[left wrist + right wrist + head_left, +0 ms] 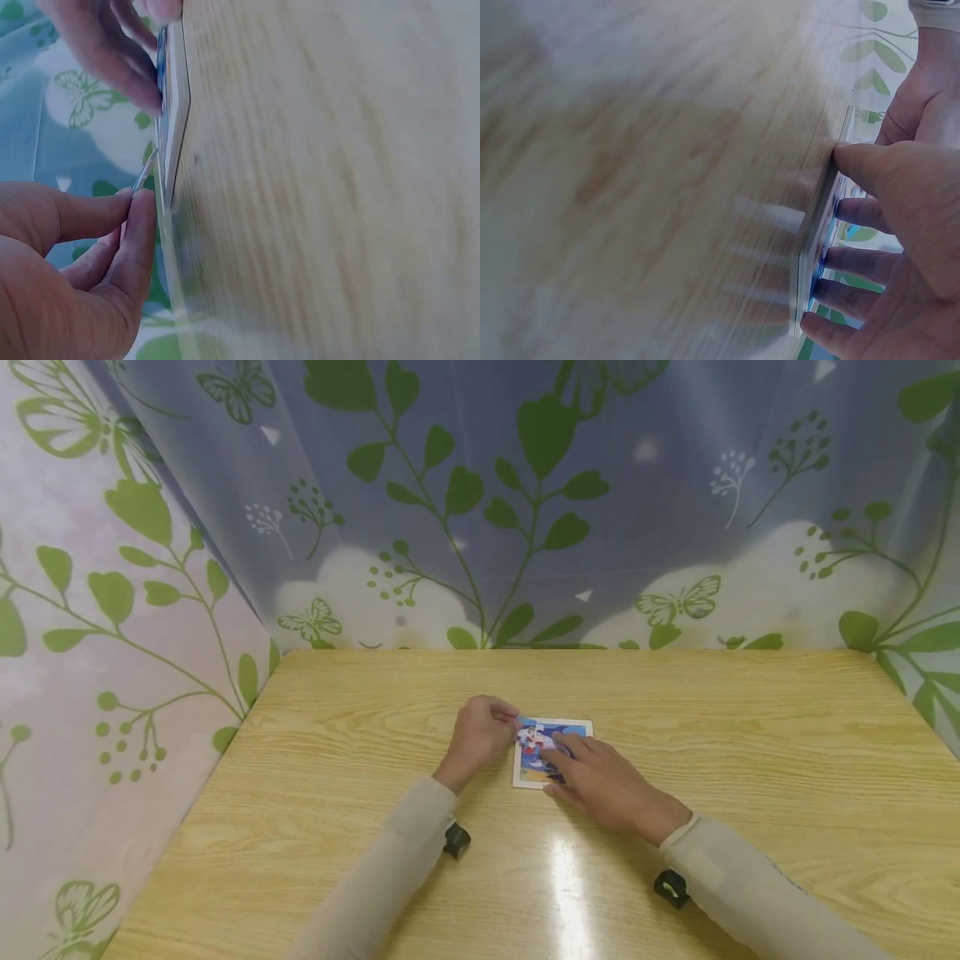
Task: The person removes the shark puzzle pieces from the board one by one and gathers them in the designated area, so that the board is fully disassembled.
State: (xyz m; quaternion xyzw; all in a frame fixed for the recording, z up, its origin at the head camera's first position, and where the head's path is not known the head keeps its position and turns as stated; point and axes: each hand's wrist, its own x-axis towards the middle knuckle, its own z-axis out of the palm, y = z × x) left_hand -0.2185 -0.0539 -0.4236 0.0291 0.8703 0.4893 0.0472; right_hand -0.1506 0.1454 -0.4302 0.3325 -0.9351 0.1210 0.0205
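A small jigsaw puzzle with a blue sea picture (531, 774) lies in a white-bordered tray (516, 774) on the table. At the tray's far left corner, my left hand (480, 732) pinches a thin puzzle piece (144, 172) between thumb and forefinger, its free edge pointing at the tray. My right hand (611, 783) rests on the puzzle's right part with fingers extended and spread over the picture. In the right wrist view its thumb touches the near edge of the tray (803, 259). The right hand hides part of the picture.
The wood-grain table (337, 735) runs back to a leaf-printed curtain (480, 527). Another patterned cloth (112, 635) hangs along the left side. Black wrist devices sit below the left (456, 840) and right cuffs (671, 888).
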